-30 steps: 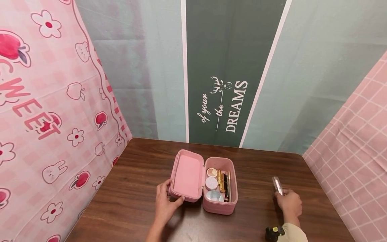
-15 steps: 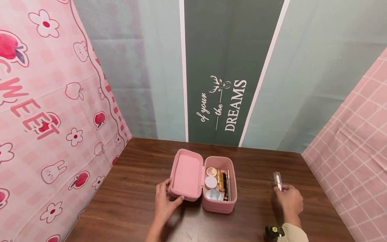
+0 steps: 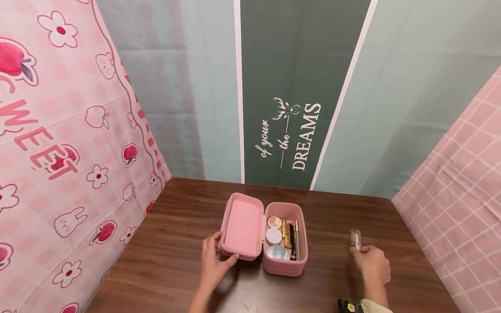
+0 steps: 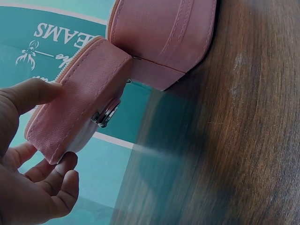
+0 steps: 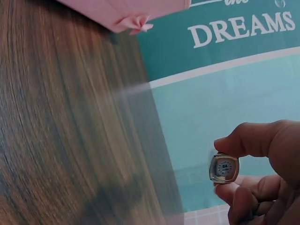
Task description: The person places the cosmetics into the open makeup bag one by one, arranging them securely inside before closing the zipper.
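Note:
A pink makeup case [image 3: 284, 268] stands on the wooden table with its lid [image 3: 243, 224] folded out to the left. My left hand [image 3: 213, 263] holds the lid's outer end, thumb on one side and fingers under it in the left wrist view. Over at the right, my right hand [image 3: 372, 264] pinches a lipstick [image 3: 355, 238] with a clear top between thumb and fingers. Its square base faces the right wrist camera and bears a small round label. Inside the case lie a round three-tone palette [image 3: 275, 222], a pale round jar [image 3: 273, 236] and a silvery round compact [image 3: 278, 252].
Several slim gold and black cosmetics [image 3: 289, 237] fill the case's right side. A metal ring fitting [image 4: 107, 113] sits on the lid's outside, and a pink bow [image 5: 136, 23] on the case. Printed cloths [image 3: 211, 108] hang behind and beside the table [image 3: 328, 217].
My right hand rose slightly with the lipstick, then came back down and a little to the left. My left hand stays on the lid, and the case has not moved.

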`<state>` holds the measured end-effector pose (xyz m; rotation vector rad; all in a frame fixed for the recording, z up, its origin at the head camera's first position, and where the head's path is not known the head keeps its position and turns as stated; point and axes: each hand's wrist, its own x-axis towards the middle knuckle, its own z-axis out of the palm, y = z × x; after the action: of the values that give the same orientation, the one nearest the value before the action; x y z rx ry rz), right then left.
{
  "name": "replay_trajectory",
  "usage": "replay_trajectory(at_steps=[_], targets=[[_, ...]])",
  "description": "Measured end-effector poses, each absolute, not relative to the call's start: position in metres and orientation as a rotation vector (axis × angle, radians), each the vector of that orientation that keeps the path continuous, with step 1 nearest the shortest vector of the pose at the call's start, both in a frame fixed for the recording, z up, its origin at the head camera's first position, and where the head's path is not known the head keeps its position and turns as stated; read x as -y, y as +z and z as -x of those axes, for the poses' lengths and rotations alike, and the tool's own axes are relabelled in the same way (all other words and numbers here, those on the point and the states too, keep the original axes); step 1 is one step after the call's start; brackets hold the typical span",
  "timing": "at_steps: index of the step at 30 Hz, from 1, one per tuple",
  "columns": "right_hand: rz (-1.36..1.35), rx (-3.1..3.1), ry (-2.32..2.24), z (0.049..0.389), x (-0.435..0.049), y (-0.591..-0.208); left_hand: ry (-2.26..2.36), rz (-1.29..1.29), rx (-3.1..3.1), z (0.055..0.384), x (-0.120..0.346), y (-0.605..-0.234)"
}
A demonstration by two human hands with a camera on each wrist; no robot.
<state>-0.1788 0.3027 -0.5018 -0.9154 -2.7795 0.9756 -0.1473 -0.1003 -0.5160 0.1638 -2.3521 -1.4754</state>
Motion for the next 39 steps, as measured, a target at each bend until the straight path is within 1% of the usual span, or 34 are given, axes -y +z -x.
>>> replay_trajectory(at_steps=[7, 14, 26, 39], targets=[[0.868, 2.844, 0.996, 0.168, -0.292, -0.495, -1.485, -0.17, 2.363, 0.144, 0.102, -0.516], [0.751, 2.913, 0.977, 0.166, -0.276, -0.479, -1.508, -0.177, 2.363, 0.145, 0.102, -0.513], [0.621, 2.904, 0.982, 0.174, -0.245, -0.447, -1.496, -0.168, 2.344, 0.148, 0.099, -0.514], [0.492, 2.965, 0.956, 0.178, -0.222, -0.437, -1.497, -0.182, 2.36, 0.147, 0.098, -0.514]])
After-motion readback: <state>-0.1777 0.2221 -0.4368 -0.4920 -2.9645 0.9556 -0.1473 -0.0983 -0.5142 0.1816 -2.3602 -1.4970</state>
